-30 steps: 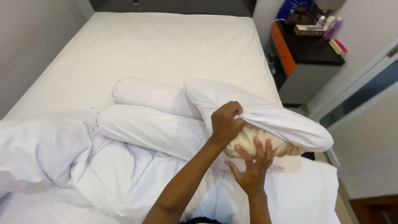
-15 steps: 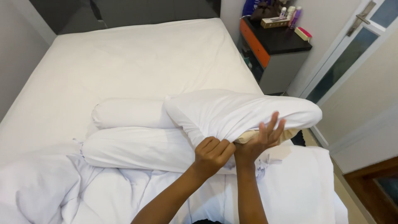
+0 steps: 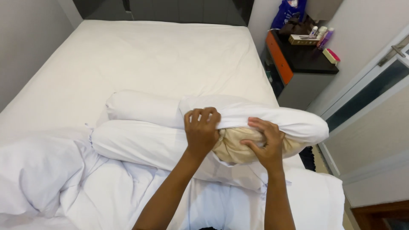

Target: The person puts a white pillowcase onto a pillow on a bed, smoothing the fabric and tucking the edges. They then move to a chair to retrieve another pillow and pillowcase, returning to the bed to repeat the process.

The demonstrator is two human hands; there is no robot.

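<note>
Since the earlier frame both hands had shifted: left hand (image 3: pixel 201 130) fisted the soft white pillowcase (image 3: pixel 272 117), right hand (image 3: pixel 265 145) gripped the limp beige pillow (image 3: pixel 232 149) near the bed's (image 3: pixel 149 55) right edge.

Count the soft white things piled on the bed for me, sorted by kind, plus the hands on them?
Pillow, beige with a white case half on, gripped by left hand and right hand: 1
Long white bolsters: 2
Crumpled white duvet: 1
Hands: 2
Total: 6
</note>
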